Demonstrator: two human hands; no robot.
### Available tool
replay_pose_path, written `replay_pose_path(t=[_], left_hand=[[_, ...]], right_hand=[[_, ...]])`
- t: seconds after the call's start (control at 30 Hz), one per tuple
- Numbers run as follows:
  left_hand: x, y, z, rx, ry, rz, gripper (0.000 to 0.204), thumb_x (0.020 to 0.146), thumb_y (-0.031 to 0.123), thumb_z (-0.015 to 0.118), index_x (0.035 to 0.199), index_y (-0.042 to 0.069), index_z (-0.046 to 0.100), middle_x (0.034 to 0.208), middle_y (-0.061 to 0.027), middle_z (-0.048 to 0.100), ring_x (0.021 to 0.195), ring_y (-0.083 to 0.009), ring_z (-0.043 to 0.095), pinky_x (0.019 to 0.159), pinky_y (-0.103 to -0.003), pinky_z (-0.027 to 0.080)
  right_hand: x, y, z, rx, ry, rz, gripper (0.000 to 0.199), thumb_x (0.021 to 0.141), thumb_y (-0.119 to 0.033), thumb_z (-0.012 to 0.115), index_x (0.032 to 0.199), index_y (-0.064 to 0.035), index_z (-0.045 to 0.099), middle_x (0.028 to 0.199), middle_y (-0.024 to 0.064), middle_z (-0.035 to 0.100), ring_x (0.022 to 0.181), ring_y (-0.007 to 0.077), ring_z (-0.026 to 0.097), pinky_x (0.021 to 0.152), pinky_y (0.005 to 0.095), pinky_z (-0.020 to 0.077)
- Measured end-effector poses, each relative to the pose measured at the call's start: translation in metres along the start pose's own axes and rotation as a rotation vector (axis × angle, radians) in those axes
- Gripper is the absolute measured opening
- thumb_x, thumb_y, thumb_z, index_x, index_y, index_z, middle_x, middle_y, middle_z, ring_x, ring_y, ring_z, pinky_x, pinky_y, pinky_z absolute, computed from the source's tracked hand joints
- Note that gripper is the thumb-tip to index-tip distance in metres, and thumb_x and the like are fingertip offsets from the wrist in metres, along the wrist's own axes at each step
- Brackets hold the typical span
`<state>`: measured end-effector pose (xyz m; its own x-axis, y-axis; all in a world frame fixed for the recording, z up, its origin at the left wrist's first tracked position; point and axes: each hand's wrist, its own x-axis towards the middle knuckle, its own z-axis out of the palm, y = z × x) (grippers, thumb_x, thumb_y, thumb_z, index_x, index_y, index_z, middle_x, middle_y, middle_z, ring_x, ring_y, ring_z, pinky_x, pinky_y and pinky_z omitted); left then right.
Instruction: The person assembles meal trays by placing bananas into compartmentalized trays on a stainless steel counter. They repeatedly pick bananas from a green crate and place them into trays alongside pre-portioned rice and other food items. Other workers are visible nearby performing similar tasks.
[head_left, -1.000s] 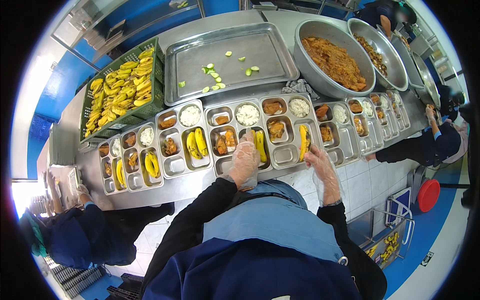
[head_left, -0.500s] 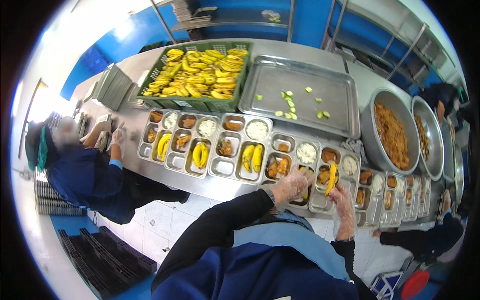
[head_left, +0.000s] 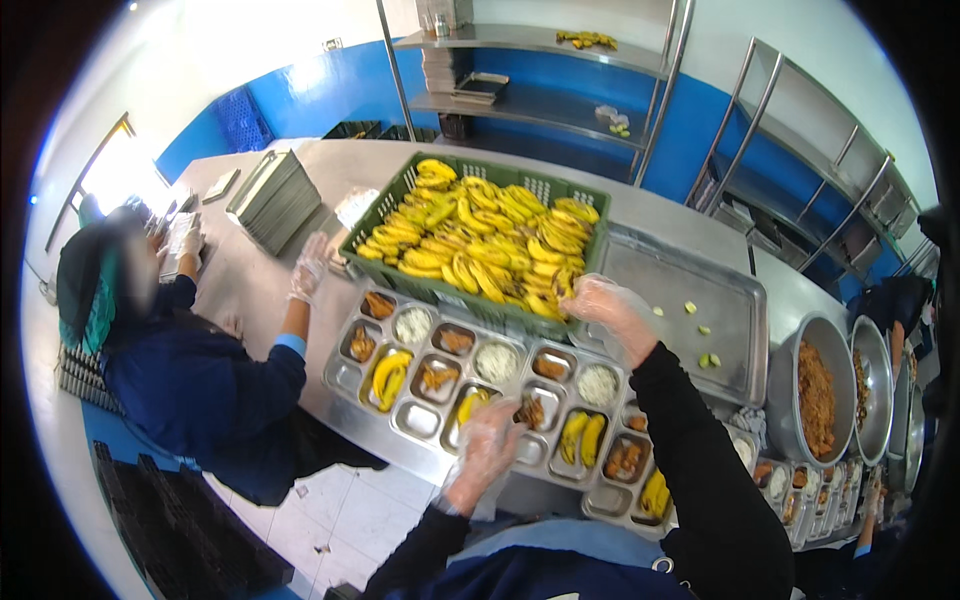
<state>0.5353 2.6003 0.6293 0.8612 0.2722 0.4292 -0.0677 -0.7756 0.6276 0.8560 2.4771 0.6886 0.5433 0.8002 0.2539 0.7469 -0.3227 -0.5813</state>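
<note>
While right hand [head_left: 610, 305] spreads open over bananas [head_left: 480, 235]; left hand [head_left: 487, 440] loosely open, touching meal tray [head_left: 440, 415]

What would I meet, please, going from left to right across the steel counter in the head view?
Co-worker in dark blue → stack of steel trays → green crate of bananas → right hand → flat steel pan with green bits → bowl of brown food.

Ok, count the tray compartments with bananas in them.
4 banana compartments: leftmost, one above the left hand, one right of it, one beside the right sleeve. Trays farther right are too small to judge.
</note>
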Motion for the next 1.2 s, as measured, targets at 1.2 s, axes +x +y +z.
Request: replay_pose_path(t=[1.2], left_hand=[[0.282,-0.209,-0.106,0.340,0.263,-0.140,0.050,0.086,0.023,0.066,0.127,-0.004,0.057,0.131,-0.0274,0.055,0.123,-0.0436,0.052,0.107,-0.050,0.039]], right_hand=[[0.438,-0.023,0.133,-0.181,0.161,0.139,0.036,0.090,-0.031,0.066,0.113,-0.0050,0.056,0.110,0.0235,0.065,0.108,0.0389,0.061,0.090,0.0467,0.0470]])
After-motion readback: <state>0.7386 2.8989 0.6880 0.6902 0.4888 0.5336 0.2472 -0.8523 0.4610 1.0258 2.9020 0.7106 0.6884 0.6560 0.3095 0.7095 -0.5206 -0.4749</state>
